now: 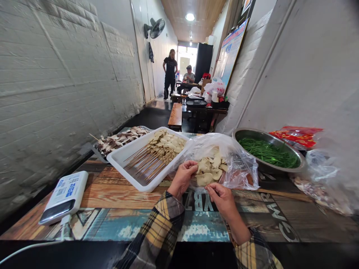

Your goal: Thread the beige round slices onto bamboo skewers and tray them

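Observation:
My left hand point(185, 177) is closed, its thumb and fingers pinched at the left edge of the pale beige flat slices point(215, 172). These thin, rounded slices lie in an opened clear plastic bag point(241, 164). My right hand point(223, 198) pinches the near rim of one slice point(204, 179) in front of the bag. Whether a stick is also in that hand, I cannot tell. Left of the bag, a white tray point(144, 186) holds rows of skewered slices point(165, 144), their wooden sticks point(148, 160) pointing toward me.
Behind the white tray sits a tray of dark-and-white skewers point(120, 140). A steel bowl point(301, 164) of green chives stands right, beside a red packet point(297, 135) and plastic bags point(322, 172). A white cabled device point(66, 196) lies left. Two people point(170, 71) are far back.

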`<state>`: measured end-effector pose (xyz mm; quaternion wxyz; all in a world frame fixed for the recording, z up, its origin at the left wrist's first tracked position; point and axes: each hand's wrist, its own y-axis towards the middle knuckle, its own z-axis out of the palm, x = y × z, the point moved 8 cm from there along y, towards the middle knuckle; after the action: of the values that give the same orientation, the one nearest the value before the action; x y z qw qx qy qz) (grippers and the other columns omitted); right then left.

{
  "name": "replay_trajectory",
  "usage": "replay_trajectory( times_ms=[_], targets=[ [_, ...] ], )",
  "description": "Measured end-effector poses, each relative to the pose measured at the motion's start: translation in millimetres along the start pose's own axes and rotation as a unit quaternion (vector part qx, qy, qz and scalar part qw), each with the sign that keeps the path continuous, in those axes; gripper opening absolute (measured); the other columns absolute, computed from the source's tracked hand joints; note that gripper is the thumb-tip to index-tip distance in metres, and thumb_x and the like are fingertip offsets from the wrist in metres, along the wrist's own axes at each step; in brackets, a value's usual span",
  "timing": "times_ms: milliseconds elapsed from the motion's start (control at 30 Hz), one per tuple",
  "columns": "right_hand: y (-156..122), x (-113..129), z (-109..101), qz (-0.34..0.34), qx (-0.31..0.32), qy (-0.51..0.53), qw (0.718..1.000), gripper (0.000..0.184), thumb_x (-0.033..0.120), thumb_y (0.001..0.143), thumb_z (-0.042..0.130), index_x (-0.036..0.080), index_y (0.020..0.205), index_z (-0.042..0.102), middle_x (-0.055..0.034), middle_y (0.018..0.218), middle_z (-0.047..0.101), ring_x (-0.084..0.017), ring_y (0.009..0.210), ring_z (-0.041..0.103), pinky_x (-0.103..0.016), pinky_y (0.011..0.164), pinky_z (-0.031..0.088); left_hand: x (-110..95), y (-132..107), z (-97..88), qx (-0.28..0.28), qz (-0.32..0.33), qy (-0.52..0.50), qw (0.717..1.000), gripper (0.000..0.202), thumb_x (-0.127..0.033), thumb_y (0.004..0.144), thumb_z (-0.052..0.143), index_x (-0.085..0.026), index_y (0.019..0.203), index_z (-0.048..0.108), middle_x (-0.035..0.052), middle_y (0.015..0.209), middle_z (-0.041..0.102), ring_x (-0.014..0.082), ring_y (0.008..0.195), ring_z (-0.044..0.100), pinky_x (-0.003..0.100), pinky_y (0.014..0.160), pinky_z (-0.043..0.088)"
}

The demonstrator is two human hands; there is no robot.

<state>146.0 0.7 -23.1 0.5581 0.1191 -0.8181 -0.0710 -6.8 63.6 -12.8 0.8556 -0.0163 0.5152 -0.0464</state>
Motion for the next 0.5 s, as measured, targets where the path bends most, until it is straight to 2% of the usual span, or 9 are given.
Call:
replay_trajectory(
  times_ms=[167, 333, 500],
  targets=[
    [1.6, -6.3, 0.8, 0.021, -0.005, 0.018, 1.0, 0.039, 0.051, 0.088, 0.054, 0.015, 0.076, 0.066, 0.0033, 0.05, 0.05, -0.011, 0.048, 0.046, -0.023, 0.049, 0.033, -5.1, -0.4, 2.3, -0.005, 0.037, 0.028, 0.999, 0.024, -0.028, 0.059, 0.077, -0.014, 0.073, 0.064, -0.0046, 0.058, 0.052, 0.0055, 0.05, 0.04, 0.019, 0.048, 0.028],
    [3.6, -10.1, 2.2, 0.032, -0.003, 0.033, 0.999, 0.039, 0.051, 0.087, 0.054, 0.016, 0.073, 0.064, 0.0035, 0.051, 0.049, -0.012, 0.048, 0.045, -0.023, 0.05, 0.033, -10.5, 1.6, 0.4, -0.019, 0.082, 0.098, 0.992, 0.018, -0.027, 0.064, 0.073, -0.014, 0.074, 0.066, -0.0024, 0.06, 0.056, 0.008, 0.053, 0.045, 0.02, 0.052, 0.033],
    [4.6, -7.2, 1.1, 0.025, -0.009, 0.029, 0.999, 0.036, 0.048, 0.087, 0.054, 0.017, 0.07, 0.062, 0.0038, 0.05, 0.049, -0.012, 0.05, 0.046, -0.023, 0.051, 0.034, -13.1, 1.5, -0.7, -0.024, 0.098, 0.144, 0.984, 0.016, -0.028, 0.067, 0.072, -0.015, 0.074, 0.065, -0.0014, 0.063, 0.059, 0.0096, 0.057, 0.048, 0.021, 0.056, 0.036]
  ],
)
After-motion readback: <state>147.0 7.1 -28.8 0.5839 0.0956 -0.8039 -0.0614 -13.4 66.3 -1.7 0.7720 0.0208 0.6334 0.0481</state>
